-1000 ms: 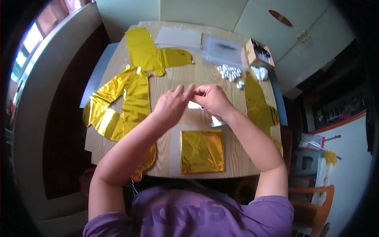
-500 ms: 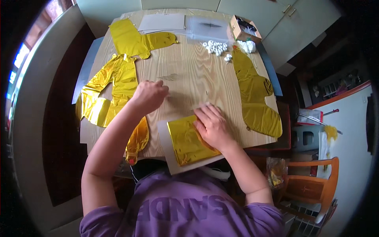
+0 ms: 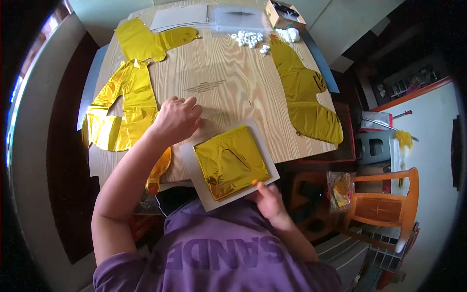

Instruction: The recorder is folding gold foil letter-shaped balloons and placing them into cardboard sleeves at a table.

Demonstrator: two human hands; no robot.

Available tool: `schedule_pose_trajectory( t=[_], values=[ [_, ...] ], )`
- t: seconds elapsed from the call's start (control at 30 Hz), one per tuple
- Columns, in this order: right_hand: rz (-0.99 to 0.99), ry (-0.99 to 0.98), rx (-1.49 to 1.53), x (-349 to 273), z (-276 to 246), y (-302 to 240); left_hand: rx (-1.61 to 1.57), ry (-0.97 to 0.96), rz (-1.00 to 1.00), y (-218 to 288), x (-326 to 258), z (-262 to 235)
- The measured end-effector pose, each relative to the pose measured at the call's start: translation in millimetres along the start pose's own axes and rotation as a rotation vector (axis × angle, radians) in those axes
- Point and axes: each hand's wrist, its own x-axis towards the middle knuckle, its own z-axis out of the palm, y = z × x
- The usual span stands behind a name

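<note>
My left hand (image 3: 176,118) is closed above the middle of the table, by the near edge of a clear plastic bag (image 3: 206,86) with small dark print. Its fingertips are partly hidden, but it seems to pinch the bag. My right hand (image 3: 270,202) holds the near right edge of a light grey card sheet (image 3: 209,199), thumb on top and fingers hidden underneath. On the card lies a folded gold foil balloon (image 3: 231,160), flat and roughly square. The card tilts over the table's near edge, in front of my body.
Flat gold foil balloons lie at the far left (image 3: 134,41), left (image 3: 136,92) and right (image 3: 306,92) of the wooden table. White rolls of ribbon (image 3: 248,39), a small box (image 3: 284,17) and white sheets (image 3: 180,17) stand at the back. A wooden chair (image 3: 379,194) is at right.
My right hand has gone from lying on the gold foil to gripping the card's near edge. The card and foil have turned and lifted slightly. The clear bag's print shows more fully.
</note>
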Motion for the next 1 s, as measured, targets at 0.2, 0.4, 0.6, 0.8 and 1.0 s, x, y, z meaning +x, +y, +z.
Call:
schedule_pose_trajectory(
  t=[0.2, 0.4, 0.6, 0.8, 1.0],
  values=[
    [-0.198, 0.298, -0.325, -8.0, 29.0, -16.9, 0.023, 0.104, 0.130, 0.9, -8.6, 1.5],
    [-0.376, 0.408, -0.094, -44.2, 13.0, -95.3, 0.040, 0.137, 0.094, 14.9, -23.5, 2.6],
    [0.080, -0.108, -0.132, 0.3, 7.6, -82.2, -0.161, 0.053, 0.013, 41.8, -16.6, -7.8],
    [-0.259, 0.202, -0.115, 12.1, 28.3, -72.5, -0.270, -0.107, -0.035, 44.9, -21.5, -20.2],
    [-0.372, 0.300, -0.401, 2.5, 39.8, -50.0, -0.199, -0.263, -0.066, 48.3, -8.9, -29.4]
  ],
)
